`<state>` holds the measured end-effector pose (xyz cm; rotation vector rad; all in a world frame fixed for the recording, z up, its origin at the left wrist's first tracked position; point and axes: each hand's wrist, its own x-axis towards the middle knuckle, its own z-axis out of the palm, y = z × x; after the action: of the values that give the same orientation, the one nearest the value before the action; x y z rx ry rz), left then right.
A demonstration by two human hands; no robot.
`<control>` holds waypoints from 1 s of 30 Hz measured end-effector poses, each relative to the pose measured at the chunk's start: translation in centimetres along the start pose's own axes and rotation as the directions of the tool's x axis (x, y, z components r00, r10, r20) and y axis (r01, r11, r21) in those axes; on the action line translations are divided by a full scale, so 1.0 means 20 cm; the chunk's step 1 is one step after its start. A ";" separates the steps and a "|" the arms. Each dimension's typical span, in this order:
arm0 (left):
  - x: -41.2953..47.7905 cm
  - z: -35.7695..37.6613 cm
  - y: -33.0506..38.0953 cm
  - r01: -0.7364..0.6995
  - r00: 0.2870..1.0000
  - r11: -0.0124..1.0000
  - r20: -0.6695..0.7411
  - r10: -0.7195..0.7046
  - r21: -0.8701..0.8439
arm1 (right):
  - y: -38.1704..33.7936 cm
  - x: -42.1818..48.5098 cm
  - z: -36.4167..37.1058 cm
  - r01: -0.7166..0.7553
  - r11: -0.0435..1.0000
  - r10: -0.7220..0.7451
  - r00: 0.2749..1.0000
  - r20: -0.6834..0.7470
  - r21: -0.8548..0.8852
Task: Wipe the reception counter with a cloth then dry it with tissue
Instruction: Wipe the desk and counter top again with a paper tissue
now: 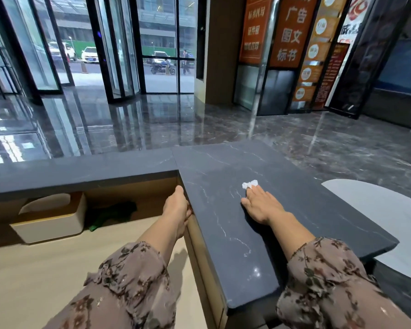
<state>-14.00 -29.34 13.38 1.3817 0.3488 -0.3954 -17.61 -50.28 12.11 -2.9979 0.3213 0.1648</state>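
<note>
Apparently drying now: right hand [259,205], fingers straight, presses tissue [249,184] on counter [223,162]; left hand [177,207] curls fingers round its edge; green cloth [114,213] lies aside, left stretch probably remains.

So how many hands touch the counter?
2. The left hand grips the inner edge of the dark grey marble counter; the right hand presses a crumpled white tissue on top.
</note>
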 end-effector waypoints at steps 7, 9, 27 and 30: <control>0.05 -0.01 0.00 0.018 1.000 1.000 0.002 -0.018 0.023 | -0.35 0.01 0.05 0.139 0.978 -0.140 0.990 -0.005 0.154; 0.08 -0.02 0.01 0.026 1.000 0.999 0.004 -0.026 0.024 | -0.52 -0.03 0.07 0.277 0.955 -0.279 0.960 0.002 0.109; 0.13 0.02 0.04 -0.021 1.000 0.999 -0.010 0.021 -0.044 | 0.07 0.30 -0.06 -0.043 0.997 0.041 0.999 0.032 0.056; 0.14 0.04 0.03 -0.048 0.998 0.998 0.033 0.049 -0.040 | -0.05 0.32 -0.04 -0.061 0.991 0.059 0.998 0.022 0.117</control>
<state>-11.28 -30.19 12.86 1.3412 0.2932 -0.3694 -11.14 -50.82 12.27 -2.8700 0.4048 0.1722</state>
